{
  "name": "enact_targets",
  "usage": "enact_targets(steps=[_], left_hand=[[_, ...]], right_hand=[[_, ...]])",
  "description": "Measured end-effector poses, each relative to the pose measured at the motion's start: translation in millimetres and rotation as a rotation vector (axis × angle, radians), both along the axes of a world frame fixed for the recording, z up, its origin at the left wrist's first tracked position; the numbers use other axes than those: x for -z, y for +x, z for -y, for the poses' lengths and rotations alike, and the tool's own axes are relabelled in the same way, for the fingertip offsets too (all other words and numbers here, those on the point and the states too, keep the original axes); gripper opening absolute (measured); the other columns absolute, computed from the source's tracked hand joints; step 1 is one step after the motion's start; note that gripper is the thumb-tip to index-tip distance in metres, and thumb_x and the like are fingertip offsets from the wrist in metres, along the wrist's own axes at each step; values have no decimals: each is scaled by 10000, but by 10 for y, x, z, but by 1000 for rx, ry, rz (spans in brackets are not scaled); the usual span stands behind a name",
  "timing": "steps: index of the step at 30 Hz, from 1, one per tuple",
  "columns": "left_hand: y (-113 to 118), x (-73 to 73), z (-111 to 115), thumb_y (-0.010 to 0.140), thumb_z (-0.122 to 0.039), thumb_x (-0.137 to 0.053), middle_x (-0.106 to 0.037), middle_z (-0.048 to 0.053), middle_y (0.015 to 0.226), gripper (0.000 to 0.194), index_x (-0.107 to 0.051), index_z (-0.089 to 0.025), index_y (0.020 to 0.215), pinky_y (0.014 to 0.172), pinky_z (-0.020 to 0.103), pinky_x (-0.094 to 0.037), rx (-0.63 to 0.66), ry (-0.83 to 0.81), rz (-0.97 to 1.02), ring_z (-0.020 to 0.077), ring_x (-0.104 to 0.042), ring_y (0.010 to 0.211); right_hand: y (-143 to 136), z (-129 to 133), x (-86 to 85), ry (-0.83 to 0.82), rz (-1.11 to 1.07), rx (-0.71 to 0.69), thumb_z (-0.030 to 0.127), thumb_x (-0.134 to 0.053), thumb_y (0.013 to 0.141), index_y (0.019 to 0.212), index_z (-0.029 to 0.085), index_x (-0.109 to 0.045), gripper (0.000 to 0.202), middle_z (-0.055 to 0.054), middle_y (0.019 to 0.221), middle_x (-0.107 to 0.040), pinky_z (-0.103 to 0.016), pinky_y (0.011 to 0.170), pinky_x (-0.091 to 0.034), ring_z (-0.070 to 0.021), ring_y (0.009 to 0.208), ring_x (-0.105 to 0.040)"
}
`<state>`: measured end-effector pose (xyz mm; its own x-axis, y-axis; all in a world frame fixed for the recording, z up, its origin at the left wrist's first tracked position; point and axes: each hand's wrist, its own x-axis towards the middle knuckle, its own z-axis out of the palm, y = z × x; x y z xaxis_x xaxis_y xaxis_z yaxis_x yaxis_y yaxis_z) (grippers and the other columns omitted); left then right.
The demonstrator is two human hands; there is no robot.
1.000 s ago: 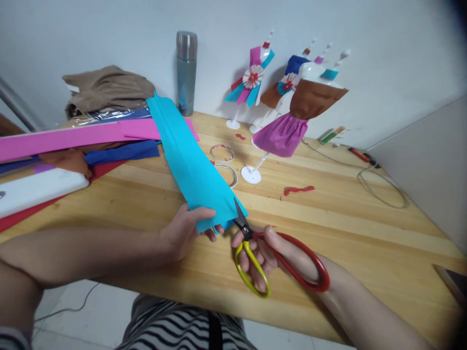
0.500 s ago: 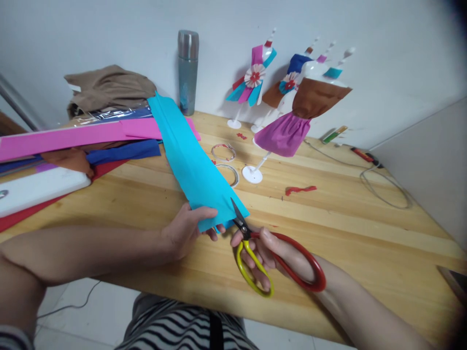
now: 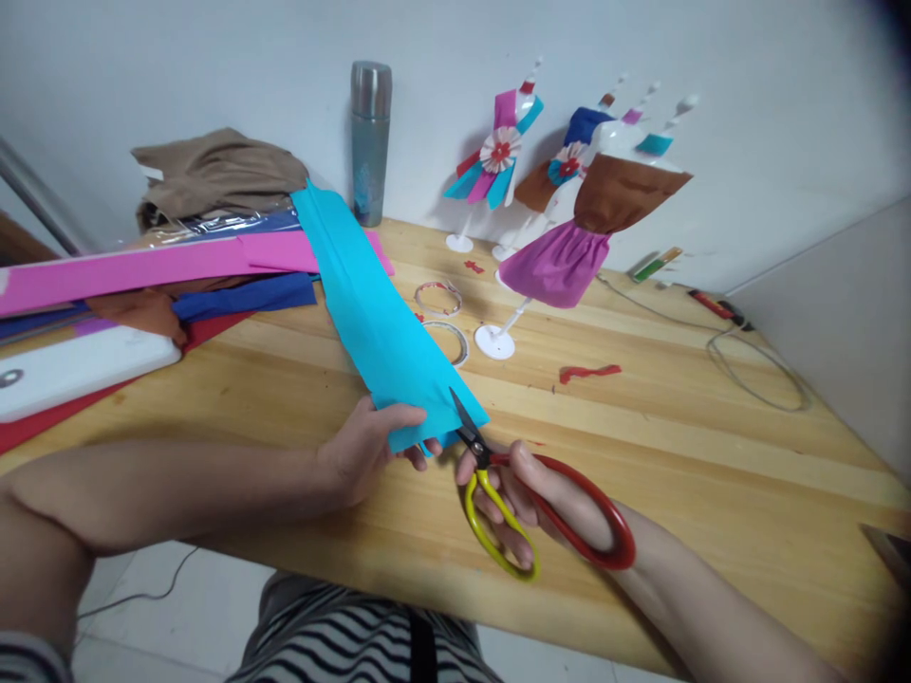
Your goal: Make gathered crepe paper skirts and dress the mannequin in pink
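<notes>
Your L fingers (image 3: 407, 434), clamped on the near end of the turquoise strip (image 3: 377, 323); strip extends beyond them to the cloth pile. Your R fingers (image 3: 498, 489), curled thru the handles of the scissors (image 3: 478, 449), blades at strip's edge, just R of L fingers.
</notes>
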<state>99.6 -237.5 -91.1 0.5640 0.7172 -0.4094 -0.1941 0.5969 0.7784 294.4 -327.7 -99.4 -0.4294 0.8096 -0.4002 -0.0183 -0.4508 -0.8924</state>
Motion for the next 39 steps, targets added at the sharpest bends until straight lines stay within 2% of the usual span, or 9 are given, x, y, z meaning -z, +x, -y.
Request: enact_targets(steps=[6, 19, 30, 35, 39], left_hand=[[11, -5, 7, 569, -293, -706, -640, 45, 640, 227, -642, -124, 705, 467, 229, -460, -13, -2, -10, 159, -602, 594], [4, 2, -4, 576, -292, -695, -642, 44, 622, 219, -644, -122, 704, 466, 224, -459, 1, -5, 0, 149, -589, 575], [-2, 0, -1, 575, -313, -699, -648, 54, 628, 253, -647, -111, 718, 477, 228, -459, 5, 8, -11, 158, -605, 596], [-21, 12, -5, 586, -322, -725, -653, 58, 673, 298, -641, -107, 776, 477, 242, -470, 16, -11, -7, 167, -609, 605], [-38, 17, -17, 645, -405, -741, -661, 60, 721, 375, -637, -110, 851, 499, 268, -509, 14, -59, 32, 166, -616, 587]], right_hand=[[-9, -2, -14, -29, -49, 25, 758, -346, 862, 1063, 173, -540, 648, 7, 688, -516, -231, 403, -345, -78, 409, -493], [-25, 0, 15, -32, -177, 41, 677, -352, 916, 1024, 158, -519, 555, 27, 699, -519, -176, 385, -369, -34, 372, -460], [-46, 9, -62, -62, 19, 55, 700, -377, 894, 982, 152, -531, 576, 76, 583, -447, -139, 321, -298, -18, 328, -386], [-23, 33, -59, -55, 63, 17, 675, -380, 910, 1000, 163, -521, 539, 83, 585, -434, -139, 314, -289, -14, 316, -370], [-25, 31, -83, -65, 65, 28, 675, -376, 911, 975, 166, -512, 531, 80, 590, -422, -138, 306, -267, -14, 315, -362]])
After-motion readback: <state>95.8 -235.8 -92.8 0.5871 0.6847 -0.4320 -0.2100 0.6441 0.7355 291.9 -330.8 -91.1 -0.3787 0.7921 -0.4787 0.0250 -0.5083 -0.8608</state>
